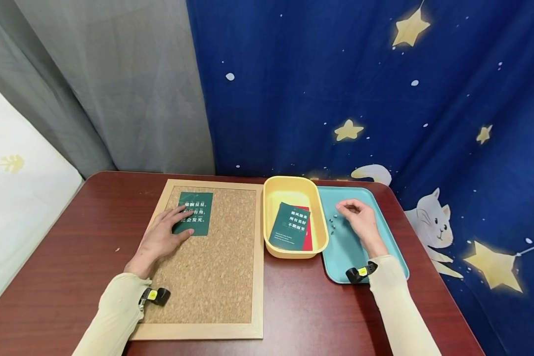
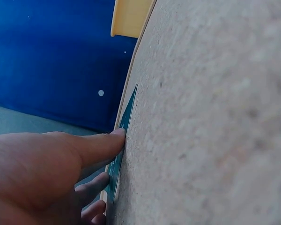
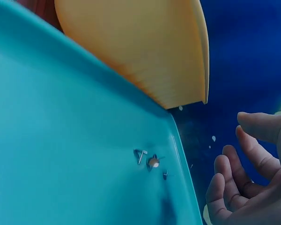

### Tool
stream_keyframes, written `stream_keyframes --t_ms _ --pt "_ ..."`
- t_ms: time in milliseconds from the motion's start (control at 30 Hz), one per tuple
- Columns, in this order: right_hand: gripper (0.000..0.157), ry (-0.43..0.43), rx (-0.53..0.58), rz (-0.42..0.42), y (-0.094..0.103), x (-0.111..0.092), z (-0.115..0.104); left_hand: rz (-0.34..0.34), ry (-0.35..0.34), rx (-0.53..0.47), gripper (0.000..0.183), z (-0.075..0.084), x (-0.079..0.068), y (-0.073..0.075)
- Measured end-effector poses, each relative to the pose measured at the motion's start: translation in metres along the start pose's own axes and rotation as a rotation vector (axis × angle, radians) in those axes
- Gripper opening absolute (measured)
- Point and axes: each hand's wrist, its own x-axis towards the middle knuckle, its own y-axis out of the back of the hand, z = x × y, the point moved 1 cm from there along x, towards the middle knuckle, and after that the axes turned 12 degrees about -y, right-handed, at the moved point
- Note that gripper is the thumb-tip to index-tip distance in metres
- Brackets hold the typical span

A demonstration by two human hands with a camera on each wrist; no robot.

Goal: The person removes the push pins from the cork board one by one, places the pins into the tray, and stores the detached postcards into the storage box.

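Observation:
My left hand point(image 1: 165, 238) lies on a dark green card point(image 1: 200, 227) with white Chinese writing, near the top of a wood-framed cork board point(image 1: 213, 277). Its fingers are spread over the card's left part and cover some writing. In the left wrist view, the thumb point(image 2: 100, 145) touches the card point(image 2: 129, 111) seen edge-on. My right hand point(image 1: 360, 220) hovers over a teal tray point(image 1: 347, 257). Its thumb and index fingertips are close together, the others loosely bent; whether something tiny sits between them cannot be seen. Several small metallic pins point(image 3: 153, 162) lie on the tray by this hand.
Between the board and the tray stands a yellow plastic bin point(image 1: 293, 254). Inside it a green card point(image 1: 289, 232) with white writing overlaps a red card point(image 1: 309, 241). All of this is on a dark red wooden table point(image 1: 289, 306). Blue and grey curtains point(image 1: 267, 99) hang behind.

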Motion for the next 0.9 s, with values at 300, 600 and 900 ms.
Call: stream_keyframes --t_ms 300,600,900 --pt "0.041 0.025 -0.003 -0.072 -0.013 0.0 -0.007 -0.002 0.002 0.008 0.059 -0.002 0.003 -0.002" --pt "0.051 0.05 -0.027 -0.137 -0.029 -0.002 -0.005 0.003 -0.004 0.016 0.059 -0.002 0.003 -0.002" --pt "0.047 0.049 -0.023 -0.134 -0.046 -0.005 -0.002 0.022 -0.007 0.019 0.059 -0.002 0.001 -0.001"
